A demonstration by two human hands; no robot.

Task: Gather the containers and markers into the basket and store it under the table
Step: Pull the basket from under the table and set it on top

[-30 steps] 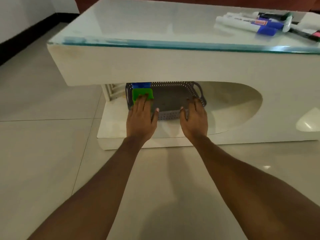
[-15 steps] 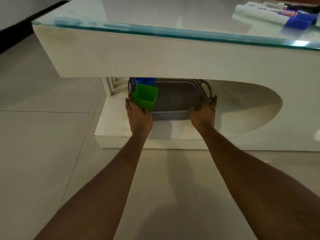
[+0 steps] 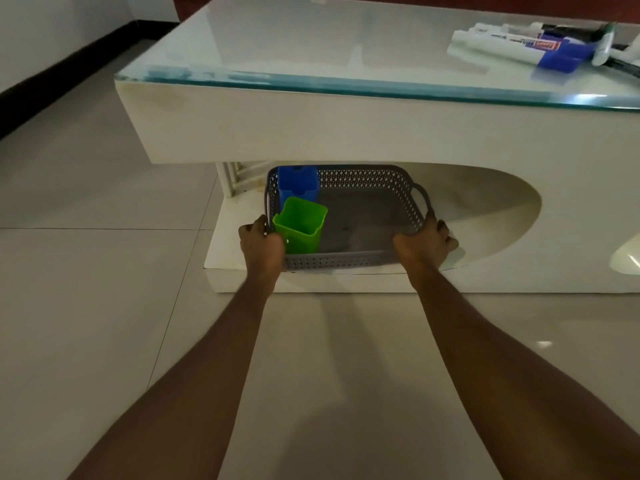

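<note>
Head camera, looking down: two bare forearms [image 3: 221, 358] reach out over a pale tiled floor [image 3: 104, 306] toward a low white table [image 3: 311, 133]. The left hand [image 3: 261, 242] grasps the near left corner of a grey perforated basket [image 3: 346, 261], its fingers curled round the rim just beside the green container. The right hand [image 3: 424, 245] grasps the near right corner, fingers wrapped over the rim just below the basket's looped side handle.

The basket is over the table's white base [image 3: 221, 268], under the overhanging top, with its near wall close to the base's front edge. Whether it rests on the base or is held just clear of it cannot be told.

Inside, a green container [image 3: 301, 225] stands open-topped in the near left corner, slightly tilted. A blue container [image 3: 298, 183] stands behind it in the far left corner, against the basket's back wall. The remainder of the basket's floor shows bare grey.

Above, a glass top [image 3: 311, 46] covers the table. On it, at the far right and well apart from the basket, lie several markers [image 3: 512, 46] bunched together: white barrels with blue caps, one with green, and dark ones partly cut off by the picture's edge.

At far left, black skirting [image 3: 52, 77] runs along a white wall [image 3: 52, 22].
</note>
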